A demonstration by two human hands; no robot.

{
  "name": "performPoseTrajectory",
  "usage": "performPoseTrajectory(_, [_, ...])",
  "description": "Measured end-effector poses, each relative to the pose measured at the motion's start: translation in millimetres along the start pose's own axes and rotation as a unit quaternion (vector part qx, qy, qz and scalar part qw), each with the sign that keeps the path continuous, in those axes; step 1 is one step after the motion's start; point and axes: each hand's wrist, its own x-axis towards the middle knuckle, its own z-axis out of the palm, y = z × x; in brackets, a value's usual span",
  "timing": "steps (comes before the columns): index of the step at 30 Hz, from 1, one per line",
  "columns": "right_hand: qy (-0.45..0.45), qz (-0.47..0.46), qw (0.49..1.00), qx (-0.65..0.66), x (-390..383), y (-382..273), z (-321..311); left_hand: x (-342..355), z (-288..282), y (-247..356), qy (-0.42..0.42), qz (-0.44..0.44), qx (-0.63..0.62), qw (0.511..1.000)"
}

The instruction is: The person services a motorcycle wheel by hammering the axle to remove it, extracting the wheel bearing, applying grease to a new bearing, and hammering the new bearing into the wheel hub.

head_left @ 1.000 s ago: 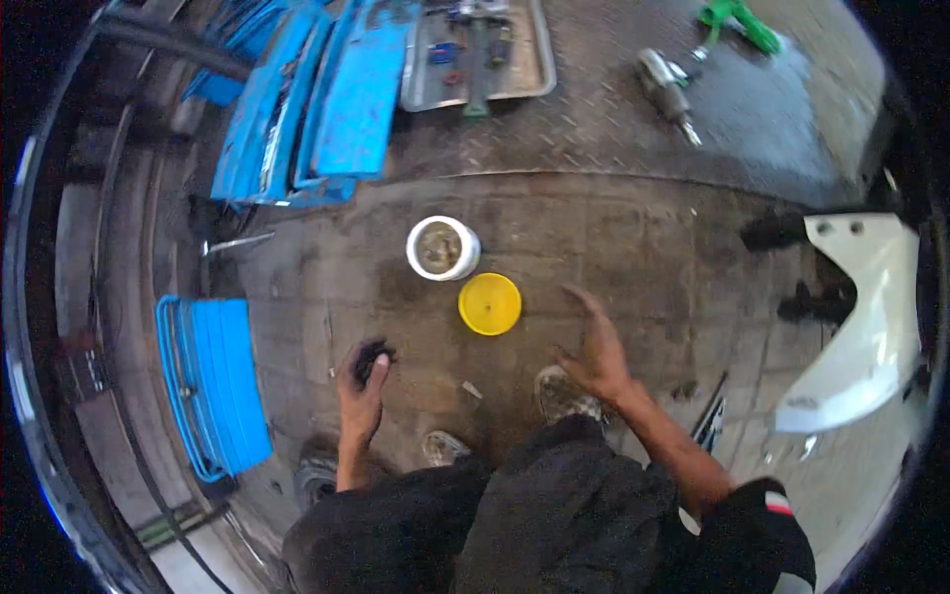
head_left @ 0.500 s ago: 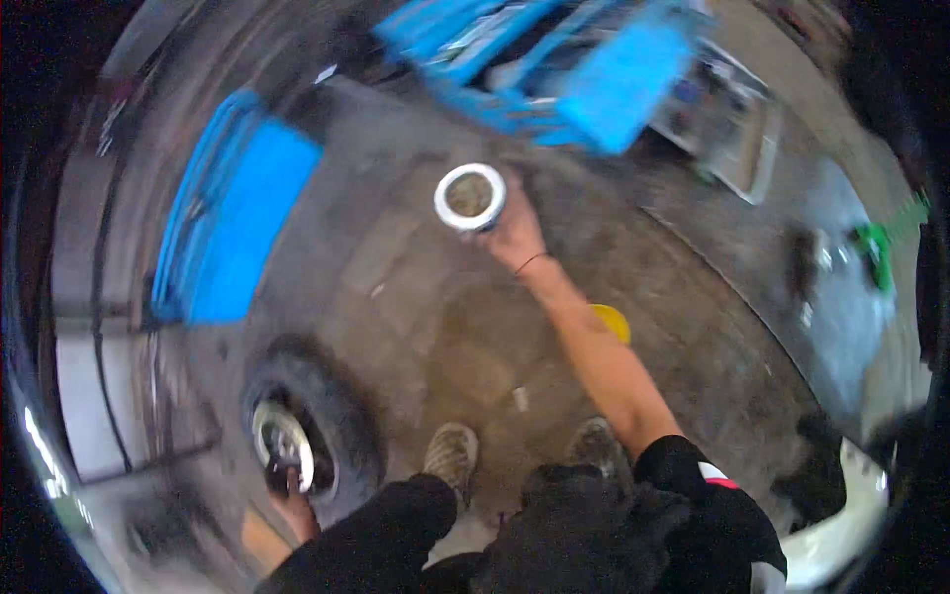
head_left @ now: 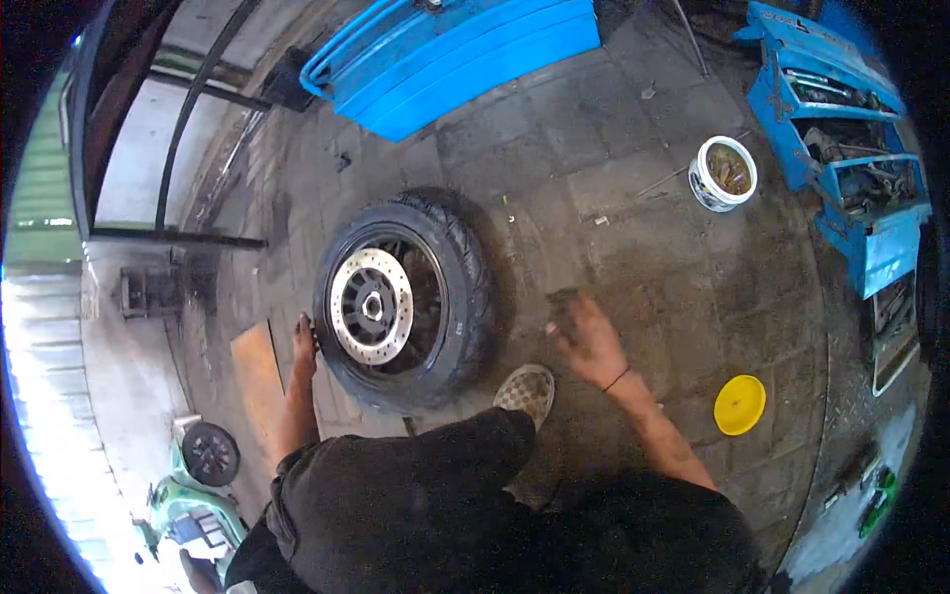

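A motorcycle wheel (head_left: 465, 307) with a black tyre, dark rim and drilled silver brake disc (head_left: 348, 342) lies on the floor in front of me, left of centre. Beside the tyre's left edge is my left hand (head_left: 304, 348), its fingers closed around something small and dark that I cannot make out. My right hand (head_left: 592, 345) hangs over the floor right of the wheel, fingers apart and slightly blurred, with nothing in it. Farther right stands a white bucket (head_left: 720, 196) holding brownish contents. A yellow round lid (head_left: 740, 405) lies nearer to me.
A blue metal box (head_left: 465, 69) stands at the far side. An open blue toolbox (head_left: 841, 148) with tools in its trays is at the far right, a metal tray (head_left: 896, 342) nearby. A cardboard-coloured board (head_left: 258, 381) lies left of my left arm. My shoe (head_left: 527, 392) is near the tyre.
My right hand has let go of the white bucket, which now stands on the floor. The view has swung left, bringing the wheel to the middle. My left hand is now at the tyre's outer edge.
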Motion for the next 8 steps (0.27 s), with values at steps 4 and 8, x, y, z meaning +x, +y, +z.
performPoseTrajectory(4, [-0.095, 0.038, 0.992, 0.072, 34, -67, 44, 77, -105, -30, -0.224, -0.012, -0.111, 0.968])
performPoseTrajectory(8, [-0.117, 0.194, 0.973, 0.034, 52, -53, 69, 82, 50, 47, -0.350, -0.042, -0.194, 0.915])
